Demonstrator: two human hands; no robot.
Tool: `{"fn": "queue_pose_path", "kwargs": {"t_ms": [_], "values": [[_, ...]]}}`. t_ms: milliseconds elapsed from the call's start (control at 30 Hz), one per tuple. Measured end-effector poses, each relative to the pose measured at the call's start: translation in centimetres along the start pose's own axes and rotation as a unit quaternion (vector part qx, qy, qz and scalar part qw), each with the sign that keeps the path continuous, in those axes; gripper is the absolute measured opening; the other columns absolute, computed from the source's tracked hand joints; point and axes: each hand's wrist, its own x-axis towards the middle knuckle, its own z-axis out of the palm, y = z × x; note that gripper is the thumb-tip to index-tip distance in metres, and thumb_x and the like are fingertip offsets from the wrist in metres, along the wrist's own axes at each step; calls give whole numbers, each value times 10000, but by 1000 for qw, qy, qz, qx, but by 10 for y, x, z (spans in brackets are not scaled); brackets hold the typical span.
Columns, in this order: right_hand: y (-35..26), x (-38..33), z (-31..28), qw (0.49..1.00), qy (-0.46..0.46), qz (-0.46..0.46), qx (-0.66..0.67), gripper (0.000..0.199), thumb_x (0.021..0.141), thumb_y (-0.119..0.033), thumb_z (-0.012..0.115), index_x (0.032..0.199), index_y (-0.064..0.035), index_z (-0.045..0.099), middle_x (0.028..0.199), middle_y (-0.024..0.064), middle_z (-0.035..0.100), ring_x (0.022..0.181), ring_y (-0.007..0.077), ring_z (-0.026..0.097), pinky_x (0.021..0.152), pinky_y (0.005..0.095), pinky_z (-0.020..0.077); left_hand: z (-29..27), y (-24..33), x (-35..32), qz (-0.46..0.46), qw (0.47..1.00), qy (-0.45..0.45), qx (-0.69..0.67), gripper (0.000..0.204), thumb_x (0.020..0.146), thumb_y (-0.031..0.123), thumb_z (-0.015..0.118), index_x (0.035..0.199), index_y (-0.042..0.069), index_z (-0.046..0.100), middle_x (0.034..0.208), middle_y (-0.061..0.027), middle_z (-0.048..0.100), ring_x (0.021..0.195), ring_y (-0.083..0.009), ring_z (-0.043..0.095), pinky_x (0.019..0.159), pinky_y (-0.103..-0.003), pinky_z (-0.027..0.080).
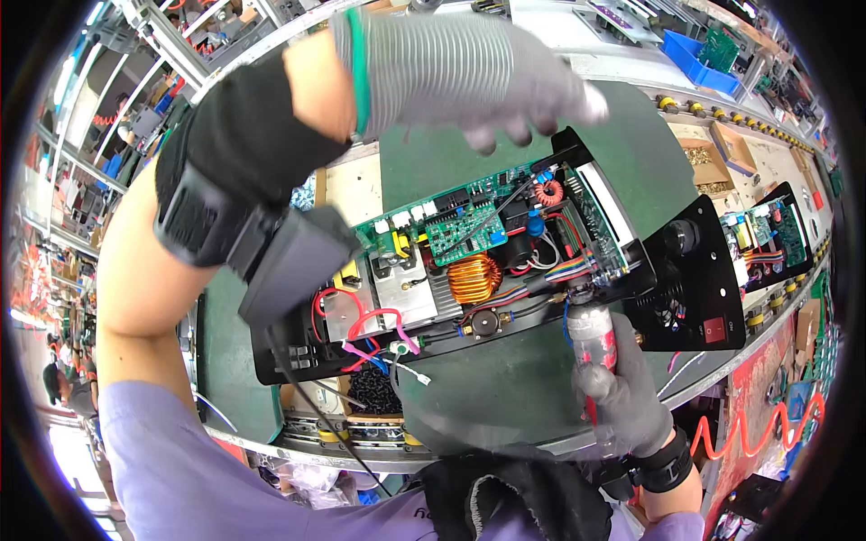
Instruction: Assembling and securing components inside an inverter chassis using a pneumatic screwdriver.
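The open electronics unit (469,270) lies on the green mat (514,379) of the table, its black chassis tilted across the middle of the view, lid off and boards exposed; a green circuit board (465,233) sits near its centre, a copper coil (474,277) just below that, and aluminium heat sinks (397,298) to the left, with red and pink wires (365,329) looping at the near-left corner. A black end panel (690,275) (carrying a red switch) stands at the unit's right end.

The right hand (622,388), in a grey glove, is closed around a powered screwdriver (594,338); the tool stands nearly upright, its tip meeting the near edge of the chassis beside the end panel. The left hand (492,77), also grey-gloved, hangs above the far end of the unit with fingers spread and loose; its grip is open and holds nothing. A black wrist strap with a boxy device (289,261) sits on the left forearm.

A second opened unit (767,239) lies further right along the table; a blue bin (695,59) stands at the far edge; a red coiled hose (762,424) hangs below the table at right.
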Motion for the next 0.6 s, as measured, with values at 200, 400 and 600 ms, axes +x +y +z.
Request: {"fn": "queue_pose_path", "kwargs": {"t_ms": [200,400,600], "values": [[-2,7,11,998,10,-41,-42,587,852,-395,730,1204,-32,433,854,34,523,658,85,466,570,267,430,32,-6,-22,123,979,21,160,521,949,317,525,1407,82,446,1215,-179,597,1097,-244,586,905,-334,475],[-1,9,10,998,23,-39,-50,611,846,-415,735,1205,-23,433,873,44,528,710,92,469,617,271,442,52,-12,-27,20,998,31,60,637,956,389,549,1478,90,341,1244,-226,582,1083,-277,596,882,-341,474],[1,11,12,996,45,-52,-64,655,839,-437,739,1219,-3,429,903,69,559,788,130,505,715,305,472,52,-14,-24,-60,998,-18,31,593,970,396,533,1446,79,377,1142,-239,603,1020,-324,604,871,-368,476]]}}
